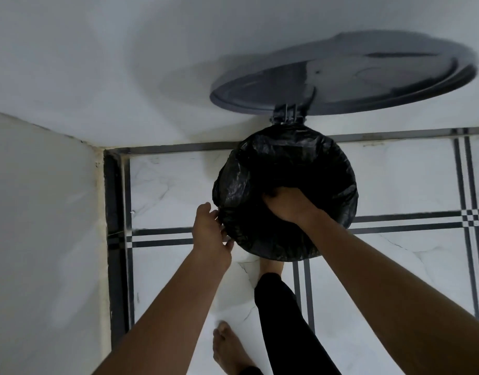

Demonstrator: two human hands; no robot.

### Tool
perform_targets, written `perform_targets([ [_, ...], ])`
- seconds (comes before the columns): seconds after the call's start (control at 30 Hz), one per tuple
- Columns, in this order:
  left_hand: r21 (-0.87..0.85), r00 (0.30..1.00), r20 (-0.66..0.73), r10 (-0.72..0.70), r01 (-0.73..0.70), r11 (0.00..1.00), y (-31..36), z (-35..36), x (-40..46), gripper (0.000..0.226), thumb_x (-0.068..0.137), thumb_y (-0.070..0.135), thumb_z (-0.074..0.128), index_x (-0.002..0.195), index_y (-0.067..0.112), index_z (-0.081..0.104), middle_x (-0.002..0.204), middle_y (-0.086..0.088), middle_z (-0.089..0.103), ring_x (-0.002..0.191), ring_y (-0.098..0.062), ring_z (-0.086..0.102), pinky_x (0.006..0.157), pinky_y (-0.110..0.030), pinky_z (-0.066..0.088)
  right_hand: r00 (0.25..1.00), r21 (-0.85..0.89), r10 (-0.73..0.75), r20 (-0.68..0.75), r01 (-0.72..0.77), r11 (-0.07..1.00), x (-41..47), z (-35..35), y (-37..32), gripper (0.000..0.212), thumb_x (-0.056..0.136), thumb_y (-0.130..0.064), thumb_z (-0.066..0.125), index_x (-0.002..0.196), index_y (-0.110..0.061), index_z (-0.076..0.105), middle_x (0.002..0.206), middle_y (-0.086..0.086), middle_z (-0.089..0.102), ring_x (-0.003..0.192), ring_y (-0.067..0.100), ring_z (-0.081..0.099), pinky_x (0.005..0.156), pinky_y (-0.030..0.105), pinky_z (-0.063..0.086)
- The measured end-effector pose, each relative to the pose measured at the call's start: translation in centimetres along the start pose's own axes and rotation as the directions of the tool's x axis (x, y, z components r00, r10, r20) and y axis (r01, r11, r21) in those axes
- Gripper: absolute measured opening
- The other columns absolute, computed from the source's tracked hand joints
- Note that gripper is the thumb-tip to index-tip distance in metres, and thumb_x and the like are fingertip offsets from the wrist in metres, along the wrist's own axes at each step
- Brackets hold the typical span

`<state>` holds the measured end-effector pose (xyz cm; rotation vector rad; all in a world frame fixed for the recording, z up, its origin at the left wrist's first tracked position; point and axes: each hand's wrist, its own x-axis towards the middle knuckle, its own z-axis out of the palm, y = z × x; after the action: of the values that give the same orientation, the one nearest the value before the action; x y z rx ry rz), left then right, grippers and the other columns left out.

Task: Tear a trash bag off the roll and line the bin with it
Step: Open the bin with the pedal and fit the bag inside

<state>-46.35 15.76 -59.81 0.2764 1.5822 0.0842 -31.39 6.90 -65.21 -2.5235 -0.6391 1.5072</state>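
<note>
A round bin stands against the white wall, wrapped over its rim by a black trash bag (pixel 300 158). Its grey lid (pixel 354 79) is swung up and leans back on the wall, held by a hinge (pixel 287 116). My left hand (pixel 210 230) grips the bag's edge on the outside of the rim at the left. My right hand (pixel 285 205) reaches down inside the bin, fingers buried in the black plastic. The bin's body is hidden under the bag. No roll is in view.
White marble floor tiles (pixel 179 185) with dark stripe borders surround the bin. A white wall corner (pixel 43 212) juts out at the left. My bare feet stand close: one (pixel 230 347) near the bottom, one (pixel 271 266) by the bin's base under a black trouser leg.
</note>
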Motion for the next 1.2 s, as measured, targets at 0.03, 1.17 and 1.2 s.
perform_targets([
  [0.03, 0.057, 0.998, -0.046, 0.046, -0.044, 0.997, 0.2, 0.0, -0.6, 0.025, 0.101, 0.039, 0.049, 0.097, 0.017, 0.059, 0.086, 0.003, 0.054, 0.069, -0.015, 0.045, 0.066, -0.029, 0.039, 0.997, -0.005, -0.052, -0.05, 0.052, 0.999, -1.8, -1.0, -0.2, 0.042, 0.106, -0.034, 0.042, 0.131, -0.011, 0.066, 0.136, 0.018, 0.064, 0.127, 0.039, 0.059, 0.106, 0.039, 0.047],
  [1.17, 0.106, -0.002, 0.993, 0.121, -0.473, -0.875, -0.3, -2.1, -10.2, 0.049, 0.104, 0.036, 0.048, 0.142, 0.007, 0.06, 0.143, -0.017, 0.061, 0.129, -0.039, 0.057, 0.11, -0.05, 0.049, 0.796, -0.513, -0.5, -0.341, 0.288, 0.809, -20.8, -4.6, 5.5, 0.077, 0.1, -0.054, 0.034, 0.149, 0.003, 0.046, 0.154, 0.025, 0.047, 0.143, 0.041, 0.046, 0.115, 0.053, 0.04],
  [1.2, 0.12, 0.021, 0.992, 0.125, -0.468, -0.875, -1.2, -2.6, -9.6, 0.047, 0.104, 0.036, 0.052, 0.141, 0.007, 0.06, 0.143, -0.016, 0.061, 0.129, -0.038, 0.056, 0.11, -0.051, 0.048, 0.807, -0.529, -0.494, -0.324, 0.278, 0.802, -20.5, -3.5, 6.0, 0.075, 0.1, -0.053, 0.036, 0.15, 0.002, 0.045, 0.156, 0.023, 0.046, 0.145, 0.04, 0.044, 0.116, 0.052, 0.037],
])
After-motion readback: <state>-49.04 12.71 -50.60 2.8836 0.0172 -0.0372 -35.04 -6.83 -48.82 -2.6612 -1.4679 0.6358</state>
